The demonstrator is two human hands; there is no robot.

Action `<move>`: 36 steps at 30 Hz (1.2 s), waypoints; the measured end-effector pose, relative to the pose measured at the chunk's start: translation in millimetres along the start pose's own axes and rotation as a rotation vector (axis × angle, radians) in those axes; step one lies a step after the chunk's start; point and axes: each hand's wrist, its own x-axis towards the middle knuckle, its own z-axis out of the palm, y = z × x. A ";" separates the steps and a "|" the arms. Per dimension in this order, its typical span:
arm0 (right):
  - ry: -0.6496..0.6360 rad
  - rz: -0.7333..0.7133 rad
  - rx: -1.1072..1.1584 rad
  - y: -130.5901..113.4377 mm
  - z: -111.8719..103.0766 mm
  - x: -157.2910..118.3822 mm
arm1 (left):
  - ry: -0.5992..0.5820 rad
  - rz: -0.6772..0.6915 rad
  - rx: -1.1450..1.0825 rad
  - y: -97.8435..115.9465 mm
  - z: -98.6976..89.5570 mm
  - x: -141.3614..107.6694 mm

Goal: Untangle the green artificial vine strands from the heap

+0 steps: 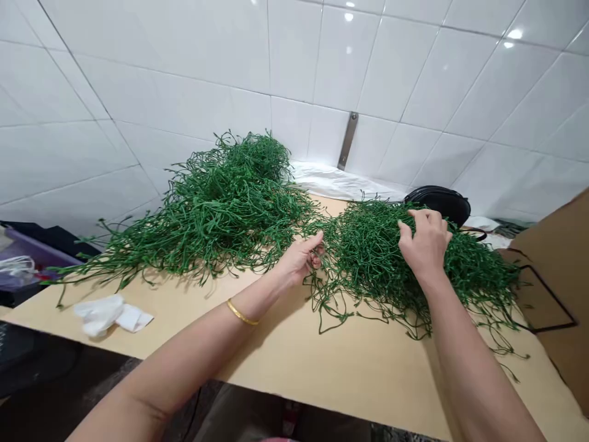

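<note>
Two heaps of thin green knotted cords lie on a pale wooden table: a taller left heap and a lower right heap. My left hand is between them, its fingers curled and thumb stretched forward, closed on some green cords at the near edge. Loose strands trail just right of its fingertips. My right hand hovers on top of the right heap, its thumb and fingers bent and apart, with nothing visible in it. Its fingertips are partly hidden. A gold bangle circles my left wrist.
White crumpled tissue lies at the table's left front. A black round bag stands behind the right heap. A cardboard box borders the right side, and a purple bin the left. White tiled wall closes the back.
</note>
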 end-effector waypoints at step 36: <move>-0.695 0.130 0.760 -95.3 6.2 -71.4 | -0.238 -0.126 0.098 -7.0 -29.3 -12.2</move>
